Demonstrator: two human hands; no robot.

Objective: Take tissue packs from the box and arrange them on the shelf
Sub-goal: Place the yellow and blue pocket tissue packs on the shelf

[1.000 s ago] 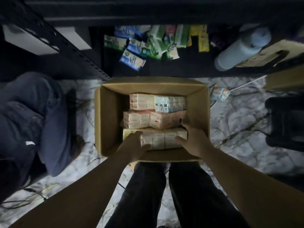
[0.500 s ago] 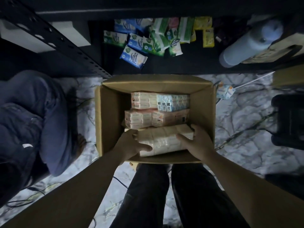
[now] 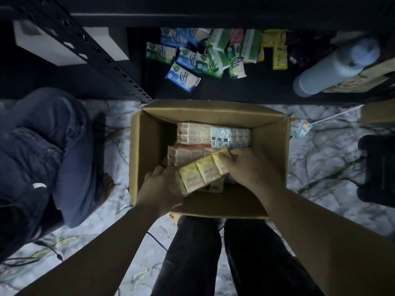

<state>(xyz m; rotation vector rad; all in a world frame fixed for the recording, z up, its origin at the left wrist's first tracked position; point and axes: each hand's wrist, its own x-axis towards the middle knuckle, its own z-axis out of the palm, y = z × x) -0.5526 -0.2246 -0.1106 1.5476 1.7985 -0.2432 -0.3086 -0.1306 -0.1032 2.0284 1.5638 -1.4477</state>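
An open cardboard box (image 3: 149,150) sits on the marble floor in front of my legs. Inside it lie pink tissue bundles (image 3: 191,133) and a blue bundle (image 3: 230,136). A yellow tissue bundle (image 3: 201,173) is tilted above the box's near side. My left hand (image 3: 159,190) grips its lower left end and my right hand (image 3: 249,169) grips its upper right end. Beyond the box, the dark bottom shelf (image 3: 245,90) holds several loose blue, green and yellow tissue packs (image 3: 182,76).
A person in blue jeans (image 3: 49,150) crouches at the left. A pale cylinder (image 3: 333,68) lies on the shelf's right part beside a cardboard piece. A black object (image 3: 378,167) stands on the floor at right. A small pack (image 3: 300,128) lies by the box's corner.
Both hands took hold of the yellow bundle at the box's near side, lifted it and tilted it, its right end now higher and farther in.
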